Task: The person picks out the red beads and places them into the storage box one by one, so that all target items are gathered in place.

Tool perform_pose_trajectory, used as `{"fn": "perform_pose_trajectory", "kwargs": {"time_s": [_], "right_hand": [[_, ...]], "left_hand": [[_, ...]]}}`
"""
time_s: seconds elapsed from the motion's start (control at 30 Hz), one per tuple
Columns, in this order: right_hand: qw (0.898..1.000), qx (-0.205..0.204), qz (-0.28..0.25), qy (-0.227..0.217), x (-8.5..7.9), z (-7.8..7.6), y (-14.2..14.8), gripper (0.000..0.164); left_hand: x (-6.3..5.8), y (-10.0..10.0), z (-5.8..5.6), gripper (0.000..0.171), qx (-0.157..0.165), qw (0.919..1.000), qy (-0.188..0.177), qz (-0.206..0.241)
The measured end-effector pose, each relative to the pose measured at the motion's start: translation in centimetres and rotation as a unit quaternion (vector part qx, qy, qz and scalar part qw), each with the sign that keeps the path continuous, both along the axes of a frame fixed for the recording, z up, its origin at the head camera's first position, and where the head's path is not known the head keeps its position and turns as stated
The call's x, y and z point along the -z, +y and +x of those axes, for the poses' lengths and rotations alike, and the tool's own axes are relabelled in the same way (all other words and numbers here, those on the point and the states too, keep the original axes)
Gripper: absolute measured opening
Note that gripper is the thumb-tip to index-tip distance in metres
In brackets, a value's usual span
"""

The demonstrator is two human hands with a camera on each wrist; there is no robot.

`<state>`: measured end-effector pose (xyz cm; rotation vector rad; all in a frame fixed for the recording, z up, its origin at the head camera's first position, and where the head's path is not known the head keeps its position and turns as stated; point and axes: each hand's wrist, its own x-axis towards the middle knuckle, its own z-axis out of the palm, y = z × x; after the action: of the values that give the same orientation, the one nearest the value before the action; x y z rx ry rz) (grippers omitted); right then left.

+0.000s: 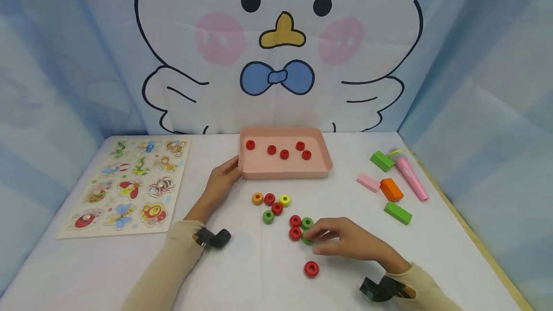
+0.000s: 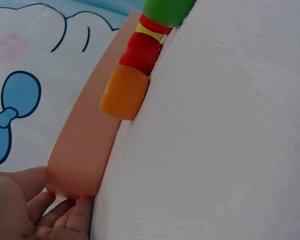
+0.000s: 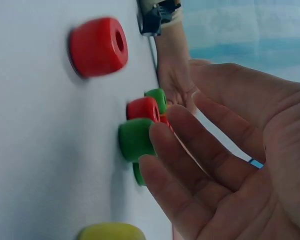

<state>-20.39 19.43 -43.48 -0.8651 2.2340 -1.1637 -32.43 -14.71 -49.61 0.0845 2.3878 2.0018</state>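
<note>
At the far middle of the table is a pink tray (image 1: 285, 174) with several red beads (image 1: 284, 154) inside. My left hand (image 1: 222, 181) holds its near left corner; in the left wrist view the thumb is at the rim and the fingers (image 2: 80, 215) are against the lower edge. My right hand (image 1: 350, 239) hovers with loosely bent fingers, nothing between them, its fingertips over a green bead (image 1: 306, 238). Beside that bead are another green bead (image 1: 307, 223) and two red beads (image 1: 295, 233). A yellow bead (image 3: 112, 232) shows below the right hand in the right wrist view.
One red bead (image 1: 311, 269) lies nearer me. Between tray and right hand sits a cluster with an orange bead (image 1: 257, 198), a yellow one, red ones and a green one. An animal puzzle board (image 1: 174, 227) lies left; coloured blocks (image 1: 391, 189) and a pink microphone (image 1: 412, 178) lie right.
</note>
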Motion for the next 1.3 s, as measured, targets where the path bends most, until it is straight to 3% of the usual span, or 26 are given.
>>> {"fn": "perform_pose_trajectory", "kwargs": {"time_s": [0.37,0.9,1.1,1.3], "right_hand": [[0.999,-0.037,-0.034,0.010,0.8,2.4,-0.7,0.033],[0.999,-0.039,-0.038,0.005,1.5,2.8,-0.8,0.021],[0.999,-0.036,-0.027,0.001,0.7,1.9,-0.7,0.024],[1.000,0.001,-0.001,0.025,-0.5,-1.5,-0.6,0.026]], "left_hand": [[-0.6,-1.0,-0.2,0.053,-0.009,0.9999,0.000,0.005],[-1.0,-0.4,0.0,0.052,-0.013,0.9999,-0.011,0.001],[-0.7,-0.2,-0.1,0.052,-0.007,0.9998,-0.016,0.012],[-0.3,0.1,0.1,0.053,-0.007,0.9997,-0.024,0.002]]}}
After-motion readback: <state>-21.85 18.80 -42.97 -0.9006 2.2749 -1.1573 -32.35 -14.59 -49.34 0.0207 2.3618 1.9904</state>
